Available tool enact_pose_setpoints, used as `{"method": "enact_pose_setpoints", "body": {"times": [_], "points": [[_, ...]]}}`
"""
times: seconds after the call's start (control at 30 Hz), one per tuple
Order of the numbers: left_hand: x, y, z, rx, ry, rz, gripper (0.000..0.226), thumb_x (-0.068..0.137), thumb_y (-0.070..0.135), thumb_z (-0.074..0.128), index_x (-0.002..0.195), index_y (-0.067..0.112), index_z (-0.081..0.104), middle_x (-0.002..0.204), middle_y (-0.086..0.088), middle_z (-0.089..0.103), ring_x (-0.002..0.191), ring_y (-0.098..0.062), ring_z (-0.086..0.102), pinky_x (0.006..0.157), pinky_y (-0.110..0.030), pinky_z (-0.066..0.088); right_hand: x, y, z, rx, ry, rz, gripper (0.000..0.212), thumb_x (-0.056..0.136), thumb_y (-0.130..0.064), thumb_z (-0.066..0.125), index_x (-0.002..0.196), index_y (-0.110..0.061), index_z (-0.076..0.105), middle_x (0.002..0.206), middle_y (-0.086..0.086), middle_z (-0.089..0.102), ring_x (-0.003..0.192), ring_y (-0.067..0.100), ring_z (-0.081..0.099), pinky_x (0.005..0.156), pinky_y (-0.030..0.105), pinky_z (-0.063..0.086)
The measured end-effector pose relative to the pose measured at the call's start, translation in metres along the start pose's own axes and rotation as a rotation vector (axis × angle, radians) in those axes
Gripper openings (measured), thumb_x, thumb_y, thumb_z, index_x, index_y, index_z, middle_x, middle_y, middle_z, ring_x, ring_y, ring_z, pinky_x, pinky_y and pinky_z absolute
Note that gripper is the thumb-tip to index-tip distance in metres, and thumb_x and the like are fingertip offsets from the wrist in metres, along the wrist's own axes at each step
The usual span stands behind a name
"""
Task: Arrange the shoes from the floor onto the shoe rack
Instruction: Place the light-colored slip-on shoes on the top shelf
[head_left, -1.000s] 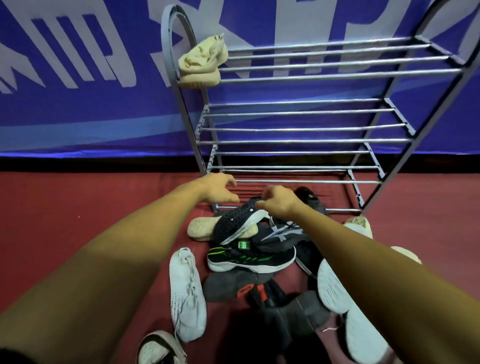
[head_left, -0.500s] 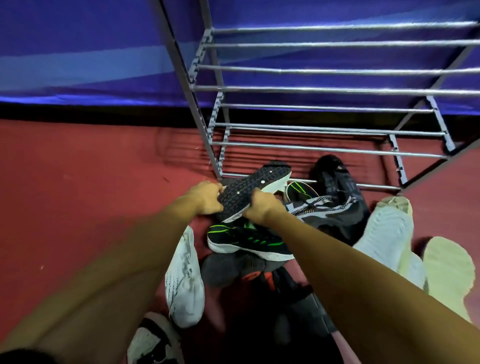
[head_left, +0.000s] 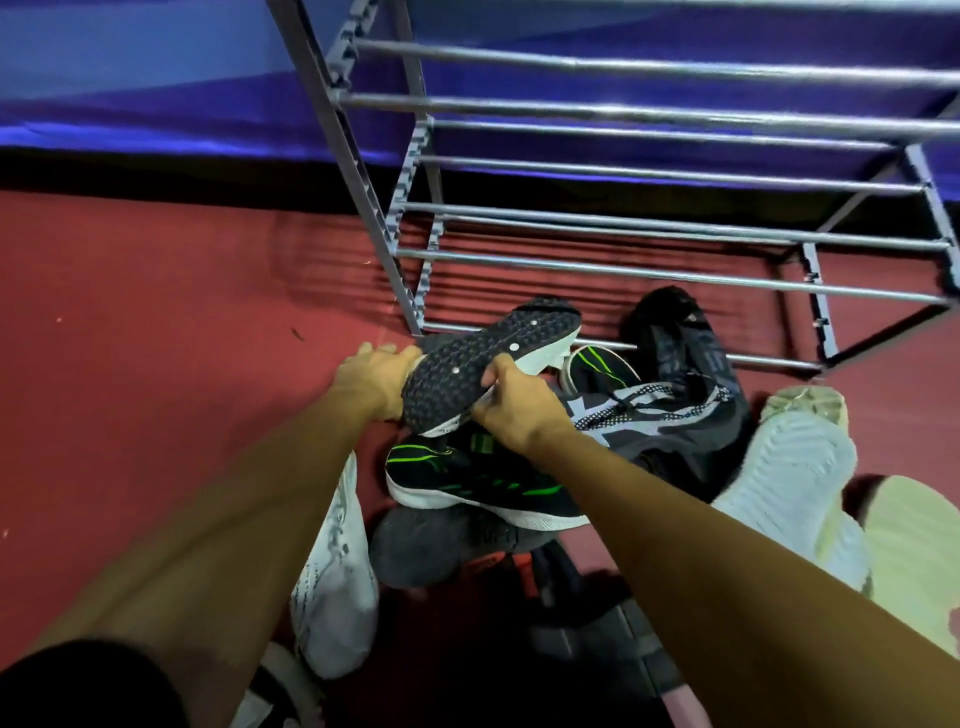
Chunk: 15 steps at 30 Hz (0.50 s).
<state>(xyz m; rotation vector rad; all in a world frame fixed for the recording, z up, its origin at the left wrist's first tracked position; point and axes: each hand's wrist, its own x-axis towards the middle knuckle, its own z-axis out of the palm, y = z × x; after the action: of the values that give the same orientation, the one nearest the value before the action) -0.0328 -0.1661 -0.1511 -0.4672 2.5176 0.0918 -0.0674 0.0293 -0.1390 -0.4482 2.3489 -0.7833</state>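
A black shoe with a studded sole and white edge (head_left: 483, 358) lies sole-up on top of the shoe pile, just in front of the metal shoe rack (head_left: 649, 275). My left hand (head_left: 375, 380) grips its near left end and my right hand (head_left: 511, 405) grips its right side. Under it lies a black shoe with green stripes (head_left: 467, 483). To the right sit a black and white patterned shoe (head_left: 665, 415) and a black shoe (head_left: 675, 332) against the rack's bottom bar.
A white shoe (head_left: 335, 571) lies on the red floor under my left forearm. Pale upturned shoes (head_left: 789, 483) lie at the right. A grey shoe (head_left: 415, 545) and dark shoes sit near the bottom. A blue banner (head_left: 156, 78) hangs behind the rack.
Both hands have come down from above the pile and closed on the black studded-sole shoe, which now sits slightly raised. The view has tilted down, so the rack's top shelf is out of sight.
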Motion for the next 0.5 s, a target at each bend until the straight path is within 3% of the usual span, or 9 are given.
{"method": "enact_pose_setpoints", "body": {"times": [0.23, 0.37, 0.5], "points": [[-0.033, 0.016, -0.034, 0.115, 0.005, 0.016, 0.087, 0.06, 0.039, 0.083, 0.137, 0.038, 0.043, 0.129, 0.0, 0.055, 0.118, -0.027, 0.056, 0.092, -0.04, 0.05, -0.035, -0.009, -0.026, -0.103, -0.06, -0.023, 0.041, 0.087, -0.028, 0.061, 0.124, -0.014, 0.048, 0.113, 0.014, 0.064, 0.106, 0.035, 0.06, 0.091, 0.041, 0.052], [-0.073, 0.037, -0.071, 0.171, 0.111, 0.062, 0.08, 0.056, 0.053, 0.082, 0.128, 0.038, 0.05, 0.126, -0.001, 0.056, 0.117, -0.029, 0.057, 0.092, -0.042, 0.052, -0.069, -0.022, -0.05, -0.232, -0.016, -0.015, 0.046, 0.087, -0.026, 0.062, 0.128, -0.01, 0.049, 0.123, 0.019, 0.062, 0.112, 0.037, 0.059, 0.088, 0.037, 0.049], [-0.119, 0.063, -0.106, 0.297, 0.236, 0.146, 0.063, 0.069, 0.044, 0.077, 0.127, 0.033, 0.055, 0.125, -0.002, 0.057, 0.118, -0.027, 0.057, 0.091, -0.042, 0.05, -0.107, -0.035, -0.086, -0.296, 0.026, -0.029, 0.045, 0.088, -0.03, 0.062, 0.128, -0.012, 0.051, 0.125, 0.015, 0.063, 0.112, 0.036, 0.06, 0.082, 0.037, 0.048]]}}
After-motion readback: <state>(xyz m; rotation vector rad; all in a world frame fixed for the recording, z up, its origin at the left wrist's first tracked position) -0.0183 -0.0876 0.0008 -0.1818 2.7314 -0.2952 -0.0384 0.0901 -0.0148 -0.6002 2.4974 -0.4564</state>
